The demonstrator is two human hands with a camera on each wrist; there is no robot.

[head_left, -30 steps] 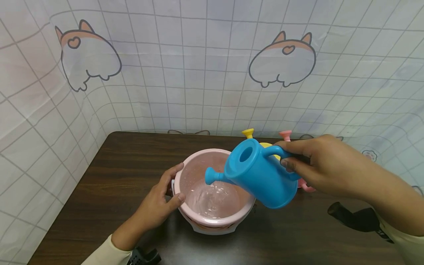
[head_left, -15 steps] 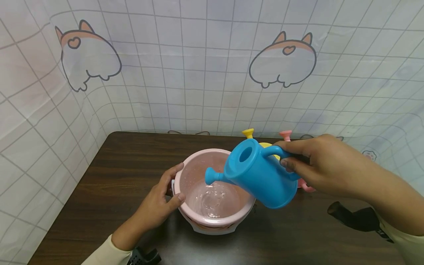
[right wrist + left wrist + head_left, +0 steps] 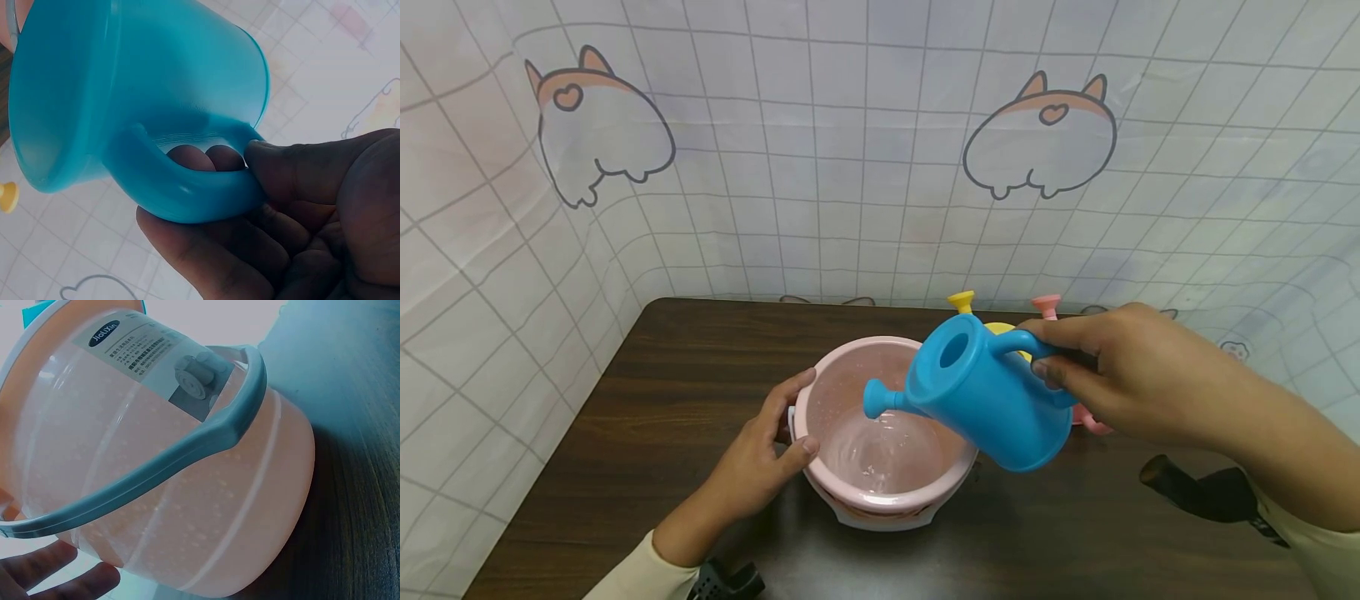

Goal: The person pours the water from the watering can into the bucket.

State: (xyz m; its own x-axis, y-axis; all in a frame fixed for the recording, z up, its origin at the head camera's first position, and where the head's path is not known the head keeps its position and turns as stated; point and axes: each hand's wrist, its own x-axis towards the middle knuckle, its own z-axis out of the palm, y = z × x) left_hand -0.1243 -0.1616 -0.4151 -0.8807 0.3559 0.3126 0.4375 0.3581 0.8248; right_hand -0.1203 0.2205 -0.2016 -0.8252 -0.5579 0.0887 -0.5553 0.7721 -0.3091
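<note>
A pale pink bucket (image 3: 887, 503) stands on the table with water rippling inside. My left hand (image 3: 752, 467) holds its left rim, thumb on top and fingers along the outer wall. In the left wrist view a bail handle (image 3: 169, 465) hangs down across the bucket's labelled side. My right hand (image 3: 1150, 375) grips the handle of a blue watering can (image 3: 1000, 408), thumb and fingers around it, as the right wrist view also shows. The can is tilted left, its spout head (image 3: 877, 398) over the bucket, and water falls from it.
Behind the blue can, a yellow watering can (image 3: 961, 302) and a pink one (image 3: 1047, 306) are mostly hidden. A dark wooden table (image 3: 700, 358) backs onto a grid-patterned curtain (image 3: 820, 167). Black wrist devices (image 3: 1210, 496) sit at both forearms.
The ripples in the bucket shift as water keeps falling. The blue watering can has moved very slightly left; my left hand stays put on the rim.
</note>
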